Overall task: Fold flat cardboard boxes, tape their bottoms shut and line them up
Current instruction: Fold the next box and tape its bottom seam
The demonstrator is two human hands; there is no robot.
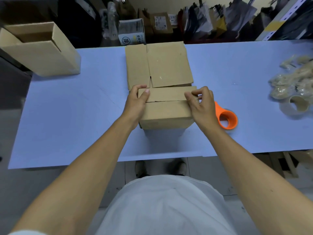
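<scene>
Both hands on folded box

One camera only, worn on the person's head, looking forward and steeply down over the blue table, close above both forearms, with shelving at the far edge.

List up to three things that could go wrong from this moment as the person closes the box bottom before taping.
1. Both hands, left hand and right hand, are pinning the box flaps; letting go to fetch the orange dispenser may let them spring open.
2. A dark gap shows along the seam, so tape might seal it crooked.
3. The flat stack sits right behind and could get nudged.
</scene>
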